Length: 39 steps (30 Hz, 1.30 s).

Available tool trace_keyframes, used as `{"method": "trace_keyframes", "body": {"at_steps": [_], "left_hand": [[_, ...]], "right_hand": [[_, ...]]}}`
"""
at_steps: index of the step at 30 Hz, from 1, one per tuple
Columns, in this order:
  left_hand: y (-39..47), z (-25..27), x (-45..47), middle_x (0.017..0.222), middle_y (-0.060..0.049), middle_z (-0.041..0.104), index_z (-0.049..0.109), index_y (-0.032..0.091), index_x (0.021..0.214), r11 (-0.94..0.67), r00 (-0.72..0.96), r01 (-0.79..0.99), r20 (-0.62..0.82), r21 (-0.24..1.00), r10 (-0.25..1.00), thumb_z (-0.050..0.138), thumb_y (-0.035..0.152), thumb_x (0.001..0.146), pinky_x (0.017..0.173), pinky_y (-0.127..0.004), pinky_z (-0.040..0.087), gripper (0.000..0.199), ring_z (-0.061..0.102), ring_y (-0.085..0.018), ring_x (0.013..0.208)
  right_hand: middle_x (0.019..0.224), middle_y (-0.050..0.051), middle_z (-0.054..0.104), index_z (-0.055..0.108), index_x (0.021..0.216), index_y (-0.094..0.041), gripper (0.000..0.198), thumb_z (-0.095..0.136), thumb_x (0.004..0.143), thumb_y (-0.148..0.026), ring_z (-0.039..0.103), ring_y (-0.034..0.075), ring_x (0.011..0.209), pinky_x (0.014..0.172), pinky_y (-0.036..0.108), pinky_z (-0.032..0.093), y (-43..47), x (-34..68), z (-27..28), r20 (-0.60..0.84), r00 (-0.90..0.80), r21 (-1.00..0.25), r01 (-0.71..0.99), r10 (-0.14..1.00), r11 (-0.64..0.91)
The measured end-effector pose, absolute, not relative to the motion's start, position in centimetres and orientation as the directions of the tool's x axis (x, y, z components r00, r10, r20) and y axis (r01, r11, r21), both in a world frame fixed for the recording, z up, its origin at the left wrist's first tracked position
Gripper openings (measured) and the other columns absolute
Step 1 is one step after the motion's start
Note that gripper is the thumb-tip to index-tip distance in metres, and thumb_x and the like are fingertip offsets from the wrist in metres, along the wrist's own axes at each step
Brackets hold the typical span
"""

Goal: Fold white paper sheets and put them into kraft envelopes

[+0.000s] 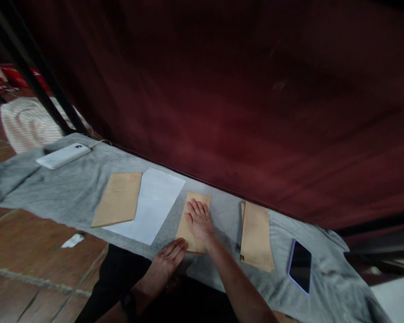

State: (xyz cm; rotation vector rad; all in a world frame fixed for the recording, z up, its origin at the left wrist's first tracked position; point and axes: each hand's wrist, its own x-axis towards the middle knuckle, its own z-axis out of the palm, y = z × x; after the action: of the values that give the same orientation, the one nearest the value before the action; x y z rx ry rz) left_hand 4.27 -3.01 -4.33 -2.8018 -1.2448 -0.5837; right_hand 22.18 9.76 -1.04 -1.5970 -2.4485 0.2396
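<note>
Envelope [186, 229] lies under spread right fingers [195, 207], left fingers [175, 247] outstretched, another's red print [133, 178] illegible.

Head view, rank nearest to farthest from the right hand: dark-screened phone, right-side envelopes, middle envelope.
1. Middle envelope, under the right hand.
2. Right-side envelopes, to the hand's right.
3. Dark-screened phone, farther right.

Grey cloth-covered counter [225, 217]. On it, from left to right: white device [63, 156], brown envelope [119, 197] partly over white paper [159, 202], middle envelope [188, 233], envelope pile [256, 237], dark-screened phone [300, 265].
</note>
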Motion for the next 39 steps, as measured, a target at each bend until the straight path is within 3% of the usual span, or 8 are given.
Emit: {"method": "trace_keyframes", "body": {"at_steps": [10,15,19,26,30,35,39], "left_hand": [[-3.1,-3.7,4.4,0.136,-0.012,0.065,0.054,0.015,0.140,-0.666,0.566,0.715,0.383,0.213,0.730,0.046,0.001,0.081,0.107,-0.037,0.050,0.061,0.059,-0.023,0.129],[-3.2,-2.9,4.5,0.136,-0.013,0.065,0.057,0.012,0.136,-0.662,0.568,0.713,0.365,0.230,0.738,0.046,0.001,0.084,0.107,-0.035,0.050,0.055,0.059,-0.023,0.129],[-3.4,-2.6,4.5,0.138,-0.013,0.064,0.056,0.012,0.137,-0.645,0.572,0.726,0.312,0.238,0.759,0.047,0.002,0.084,0.108,-0.037,0.049,0.054,0.058,-0.023,0.130],[-3.2,-2.4,4.5,0.141,-0.012,0.062,0.055,0.015,0.139,-0.615,0.577,0.739,0.212,0.276,0.789,0.049,0.004,0.084,0.111,-0.039,0.048,0.056,0.056,-0.024,0.132],[-3.3,-2.1,4.5,0.139,-0.011,0.063,0.058,0.017,0.135,-0.614,0.570,0.726,0.226,0.311,0.790,0.047,0.006,0.089,0.111,-0.038,0.047,0.049,0.057,-0.023,0.131],[-2.6,-0.5,4.8,0.129,-0.010,0.069,0.063,0.019,0.127,-0.608,0.563,0.714,0.232,0.348,0.793,0.045,0.024,0.101,0.109,-0.039,0.048,0.032,0.061,-0.022,0.125],[0.3,0.4,6.3,0.132,-0.009,0.067,0.062,0.020,0.130,-0.639,0.611,0.689,0.199,0.342,0.766,0.041,0.021,0.101,0.110,-0.039,0.046,0.036,0.060,-0.021,0.126]], "right_hand": [[0.160,0.001,0.039,0.043,0.153,-0.023,0.048,0.027,0.109,-0.035,0.034,0.016,0.149,0.126,0.041,0.026,2.3,26.1,-0.6,0.069,-0.526,-0.399,0.764,0.848,0.507],[0.159,0.004,0.041,0.045,0.152,-0.023,0.048,0.043,0.106,-0.037,0.037,0.019,0.147,0.125,0.043,0.029,-1.2,28.0,-0.2,0.087,-0.571,-0.419,0.723,0.817,0.549],[0.154,0.004,0.049,0.052,0.147,-0.025,0.044,0.051,0.103,-0.030,0.045,0.019,0.143,0.123,0.043,0.034,-2.9,28.6,-0.7,0.154,-0.533,-0.444,0.715,0.832,0.541],[0.134,0.001,0.067,0.070,0.123,-0.028,0.031,0.057,0.098,-0.016,0.062,0.017,0.125,0.117,0.041,0.044,-3.3,28.7,-1.8,0.296,-0.400,-0.591,0.636,0.867,0.495],[0.133,0.001,0.068,0.070,0.123,-0.029,0.033,0.059,0.096,-0.013,0.063,0.017,0.123,0.117,0.041,0.044,-3.6,28.8,-1.6,0.328,-0.395,-0.588,0.626,0.858,0.512],[0.134,0.001,0.068,0.068,0.126,-0.028,0.037,0.060,0.096,-0.010,0.064,0.017,0.123,0.117,0.041,0.044,-4.0,28.6,-1.3,0.343,-0.403,-0.563,0.635,0.849,0.529],[0.133,0.002,0.068,0.069,0.124,-0.028,0.033,0.059,0.097,-0.012,0.064,0.018,0.122,0.117,0.043,0.044,-4.0,28.3,-1.4,0.349,-0.380,-0.580,0.630,0.857,0.516]]}}
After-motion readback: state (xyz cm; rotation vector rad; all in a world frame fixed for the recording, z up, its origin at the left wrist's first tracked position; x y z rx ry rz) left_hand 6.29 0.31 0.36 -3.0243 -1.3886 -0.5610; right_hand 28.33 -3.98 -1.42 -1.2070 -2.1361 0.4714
